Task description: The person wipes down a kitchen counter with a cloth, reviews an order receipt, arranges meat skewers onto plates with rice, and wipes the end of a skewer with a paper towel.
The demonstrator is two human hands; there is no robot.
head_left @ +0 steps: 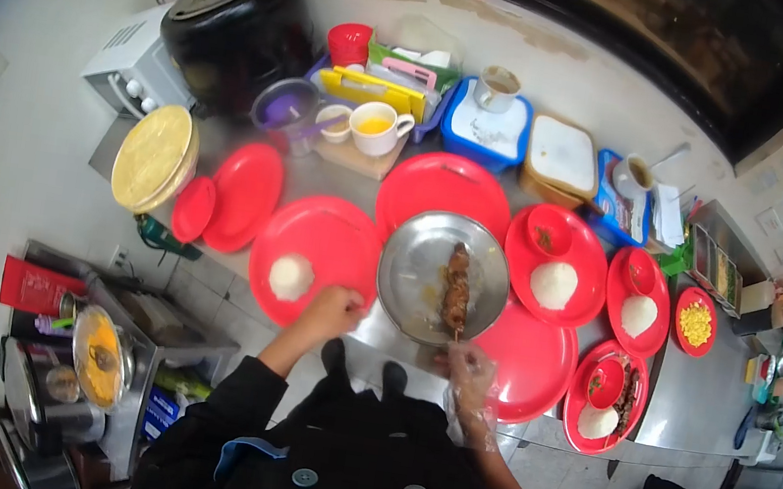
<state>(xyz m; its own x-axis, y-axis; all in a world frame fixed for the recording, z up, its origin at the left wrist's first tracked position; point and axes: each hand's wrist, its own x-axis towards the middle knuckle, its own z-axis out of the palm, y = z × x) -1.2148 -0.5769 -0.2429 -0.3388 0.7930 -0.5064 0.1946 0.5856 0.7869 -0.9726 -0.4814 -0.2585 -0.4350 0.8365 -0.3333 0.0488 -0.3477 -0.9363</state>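
My left hand [332,312] is closed at the lower right rim of a red plate [326,245], which bears a white mound of rice [291,276]. My right hand [471,374], in a clear plastic glove, pinches the stick end of a meat skewer [456,289]. The browned meat lies in a round steel dish [411,247] with some oily sauce on its bottom. Beside my right hand lies another red plate [535,365], partly under the dish. A further red plate [445,187] sits behind the dish.
To the right stand red plates [581,246] with rice and small red bowls [548,229]. A bowl of yellow bits [695,325] is farther right. At the back are mugs [375,128], blue tubs [482,147] and a large black cooker [230,37]. Yellow bowls [151,159] stand left.
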